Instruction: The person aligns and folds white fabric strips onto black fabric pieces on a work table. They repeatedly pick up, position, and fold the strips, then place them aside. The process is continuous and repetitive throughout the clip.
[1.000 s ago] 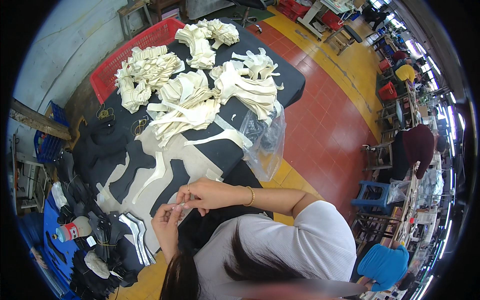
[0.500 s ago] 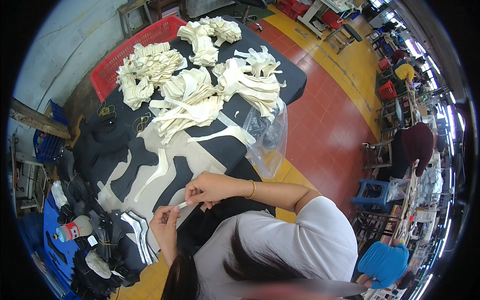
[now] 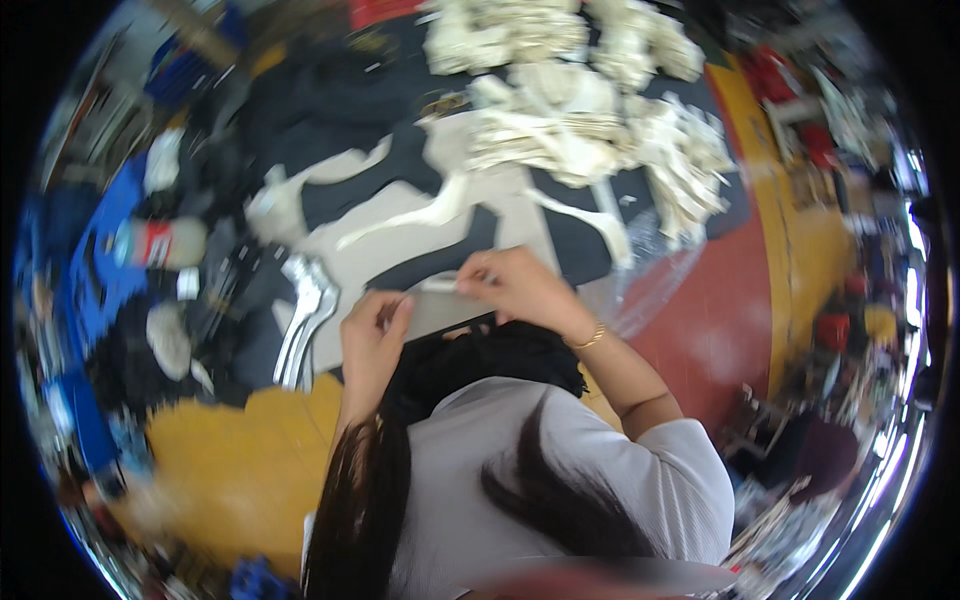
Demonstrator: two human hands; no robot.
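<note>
Both hands hold one pale flat piece above the near edge of the table.

The left hand (image 3: 372,325) grips the left end of the pale flat piece (image 3: 440,300), fingers curled and pressed onto it. The right hand (image 3: 515,285) holds the right end, its fingers pinched together on the upper edge; motion blur prevents a firm reading, but a small light strip appears to sit between the fingertips. The piece lies just above the dark table (image 3: 590,235), directly in front of the person's chest. Similar pale cut shapes (image 3: 420,205) lie flat on the table beyond the hands. Heaps of cream-coloured bundled pieces (image 3: 590,130) occupy the far side. A stack of silvery pieces (image 3: 305,310) sits just left of the left hand. A clear plastic bag (image 3: 655,270) hangs at the table's right edge, near the right wrist, which carries a thin bracelet (image 3: 590,338).
</note>
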